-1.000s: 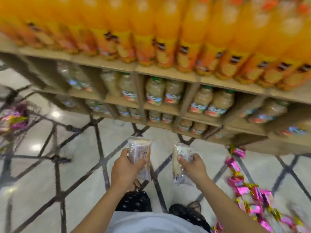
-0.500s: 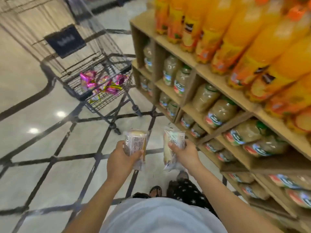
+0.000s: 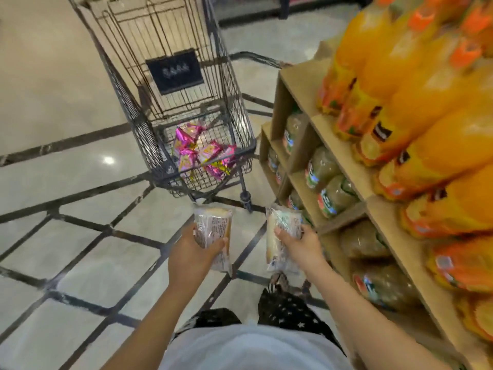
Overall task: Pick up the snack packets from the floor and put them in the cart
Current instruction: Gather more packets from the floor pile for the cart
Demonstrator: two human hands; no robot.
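Note:
My left hand [image 3: 193,253] grips a clear snack packet [image 3: 213,231] with a pale cake inside. My right hand [image 3: 300,243] grips a second clear snack packet [image 3: 280,236] of the same kind. Both packets are held upright at waist height, a short way in front of the wire shopping cart [image 3: 128,110]. Several pink and yellow snack packets [image 3: 202,153] lie in the bottom of the cart's basket. The cart stands straight ahead of me on the tiled floor.
A wooden shelf unit [image 3: 344,169] stands close on my right, with orange juice bottles [image 3: 426,102] on top and jars [image 3: 330,193] on the lower shelves. The cart's front wheel [image 3: 246,197] is near the shelf corner. Glossy tiled floor [image 3: 66,182] stretches to the left.
My view has swung left from the shelf front toward the cart, which now stands nearer and straight ahead. Both hands keep hold of their packets. The packets on the floor have left the view.

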